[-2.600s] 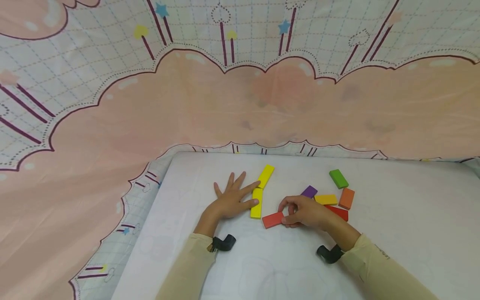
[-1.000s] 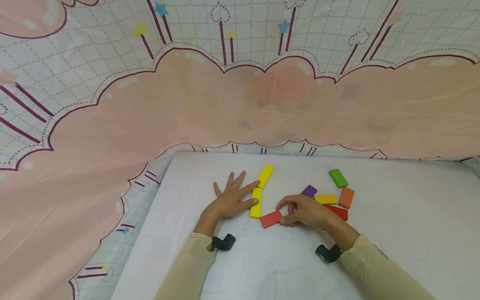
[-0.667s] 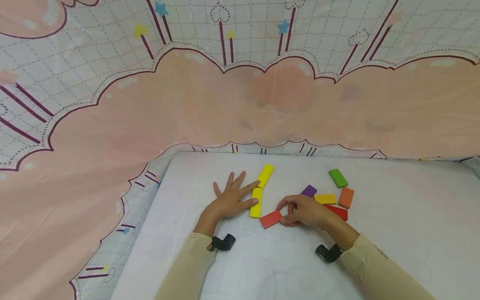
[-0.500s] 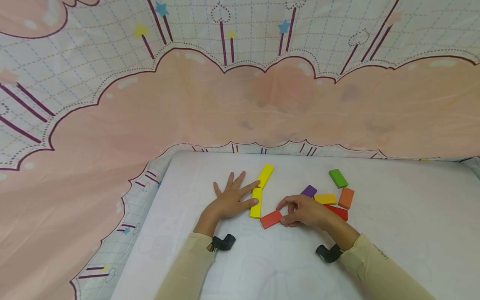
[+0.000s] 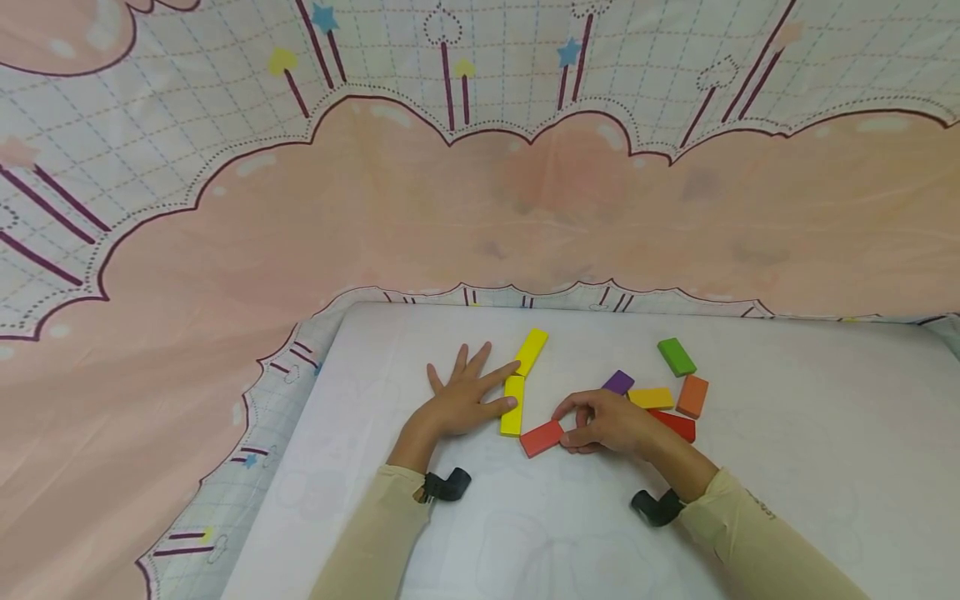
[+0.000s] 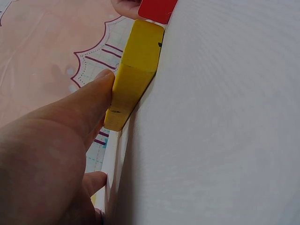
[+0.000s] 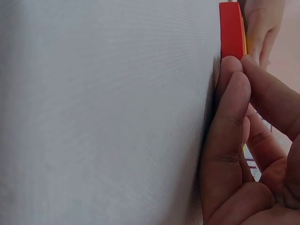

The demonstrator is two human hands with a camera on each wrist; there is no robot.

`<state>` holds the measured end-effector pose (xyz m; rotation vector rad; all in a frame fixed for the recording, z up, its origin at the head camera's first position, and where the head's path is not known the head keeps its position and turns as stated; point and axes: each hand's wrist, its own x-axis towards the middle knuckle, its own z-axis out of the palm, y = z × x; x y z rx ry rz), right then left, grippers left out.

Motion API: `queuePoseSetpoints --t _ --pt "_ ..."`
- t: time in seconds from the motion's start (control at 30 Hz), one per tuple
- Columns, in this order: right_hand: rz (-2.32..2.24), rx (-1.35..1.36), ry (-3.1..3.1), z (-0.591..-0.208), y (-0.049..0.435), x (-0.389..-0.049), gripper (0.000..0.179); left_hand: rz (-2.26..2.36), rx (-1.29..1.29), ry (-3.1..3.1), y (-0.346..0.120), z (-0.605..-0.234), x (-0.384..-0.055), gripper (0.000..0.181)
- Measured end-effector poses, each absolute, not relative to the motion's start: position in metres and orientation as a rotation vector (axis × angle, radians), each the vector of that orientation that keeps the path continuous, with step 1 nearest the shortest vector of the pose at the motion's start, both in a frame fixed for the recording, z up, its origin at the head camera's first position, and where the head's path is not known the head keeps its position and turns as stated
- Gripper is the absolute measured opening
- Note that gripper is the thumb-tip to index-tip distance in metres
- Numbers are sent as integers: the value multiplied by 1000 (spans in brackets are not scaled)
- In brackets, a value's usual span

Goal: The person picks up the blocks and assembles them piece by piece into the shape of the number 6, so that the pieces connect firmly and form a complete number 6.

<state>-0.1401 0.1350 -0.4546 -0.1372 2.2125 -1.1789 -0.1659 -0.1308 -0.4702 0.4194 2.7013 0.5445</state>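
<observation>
My left hand (image 5: 461, 402) lies with its fingers spread beside two yellow blocks. Its thumb rests on the near yellow block (image 5: 513, 421), and its index finger reaches the far yellow block (image 5: 533, 350). The two yellow blocks meet end to end at a slight bend. With thumb and fingertips, my right hand (image 5: 611, 423) pinches the right end of a light red block (image 5: 542, 438). That block lies flat, its left end at the near end of the yellow one. In the right wrist view, the red block (image 7: 230, 30) shows its side just past the fingertips.
Right of centre lie a purple block (image 5: 618, 382), an orange-yellow block (image 5: 651, 398), a darker red block (image 5: 677, 425) partly behind my right wrist, an orange block (image 5: 692, 397) and a green block (image 5: 677, 357). A patterned cloth (image 5: 480, 217) hangs behind the white table (image 5: 375, 333).
Since the earliest frame, my right hand has slid the light red block slightly left, up to the near yellow block. Over the last second both hands have stayed almost still.
</observation>
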Motion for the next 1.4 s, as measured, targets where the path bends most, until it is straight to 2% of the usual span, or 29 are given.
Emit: queuePoseSetpoints --t 0.8,1.07,1.4 --pt "-1229 -176 2193 -447 149 -139 43 536 424 2696 -131 -472 -169 65" --pt "-1171 -195 2472 -434 171 -144 36 539 424 2689 -131 -472 -169 65" --pt "-1025 -234 2726 -424 200 -159 45 547 418 2684 -131 -473 -169 65"
